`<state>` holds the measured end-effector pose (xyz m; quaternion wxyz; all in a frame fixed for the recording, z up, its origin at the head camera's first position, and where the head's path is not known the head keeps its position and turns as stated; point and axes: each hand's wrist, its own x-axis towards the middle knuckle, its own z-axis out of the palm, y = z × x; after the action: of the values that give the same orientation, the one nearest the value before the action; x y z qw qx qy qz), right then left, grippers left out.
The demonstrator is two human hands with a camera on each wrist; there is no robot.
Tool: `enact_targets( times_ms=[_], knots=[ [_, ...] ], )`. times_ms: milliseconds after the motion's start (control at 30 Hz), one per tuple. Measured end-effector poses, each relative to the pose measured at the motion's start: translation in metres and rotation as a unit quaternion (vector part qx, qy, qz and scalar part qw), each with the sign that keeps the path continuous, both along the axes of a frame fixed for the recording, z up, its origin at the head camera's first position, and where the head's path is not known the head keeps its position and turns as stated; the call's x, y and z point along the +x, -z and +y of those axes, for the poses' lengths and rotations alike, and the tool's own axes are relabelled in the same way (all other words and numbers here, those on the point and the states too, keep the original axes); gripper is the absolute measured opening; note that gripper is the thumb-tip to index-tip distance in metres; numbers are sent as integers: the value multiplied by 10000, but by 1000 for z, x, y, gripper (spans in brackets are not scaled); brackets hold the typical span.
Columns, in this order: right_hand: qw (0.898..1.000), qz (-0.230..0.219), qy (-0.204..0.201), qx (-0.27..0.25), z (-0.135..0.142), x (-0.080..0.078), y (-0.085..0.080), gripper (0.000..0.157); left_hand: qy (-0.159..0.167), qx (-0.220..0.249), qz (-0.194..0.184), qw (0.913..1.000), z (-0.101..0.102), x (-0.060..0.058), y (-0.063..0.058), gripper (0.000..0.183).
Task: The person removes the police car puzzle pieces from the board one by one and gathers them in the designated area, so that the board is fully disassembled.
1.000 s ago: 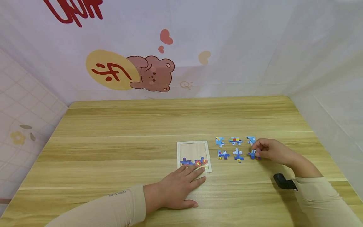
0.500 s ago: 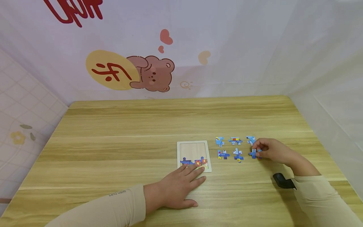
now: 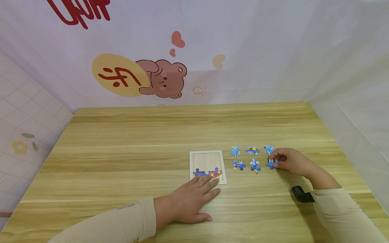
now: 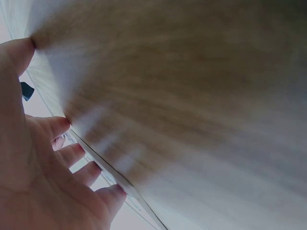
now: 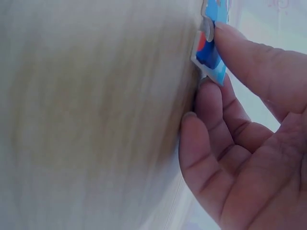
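Note:
My left hand (image 3: 194, 199) lies flat with fingers spread over the near edge of a light wooden puzzle frame (image 3: 191, 165). Joined puzzle pieces (image 3: 199, 174) in blue, red and yellow fill the frame's near part, partly hidden under those fingers; bare wood shows behind them. In the left wrist view the fingertips (image 4: 76, 152) touch the frame's edge. To the right, my right hand (image 3: 293, 163) pinches a blue jigsaw piece (image 3: 270, 164) between thumb and fingers, low over the table. The right wrist view shows this piece (image 5: 211, 55) tilted, the thumb on its face.
Several loose pieces lie in two rows right of the frame, among them a light blue corner piece (image 3: 234, 151) and a blue piece with a yellow tab (image 3: 255, 166). A black device (image 3: 302, 194) sits at the right wrist. A printed white curtain (image 3: 243, 67) stands behind the table.
The right hand shifts the pinched piece slightly near the end of the lower row, and its forearm moves a little left. The left hand stays put.

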<state>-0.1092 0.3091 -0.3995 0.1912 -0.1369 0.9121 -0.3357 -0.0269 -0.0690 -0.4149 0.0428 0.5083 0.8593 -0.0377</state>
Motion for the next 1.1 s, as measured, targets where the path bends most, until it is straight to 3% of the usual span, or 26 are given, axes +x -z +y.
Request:
enact_targets(
  times_ms=[500, 1100],
  knots=[
    [9997, 23, -219, 84, -1, 0, 1, 15, 6, -11, 5, 10000, 0, 0, 1, 73],
    [9994, 183, 21, 297, -1, 3, -4, 19, -12, 36, -100, 9999, 0, 0, 0, 73]
  ],
)
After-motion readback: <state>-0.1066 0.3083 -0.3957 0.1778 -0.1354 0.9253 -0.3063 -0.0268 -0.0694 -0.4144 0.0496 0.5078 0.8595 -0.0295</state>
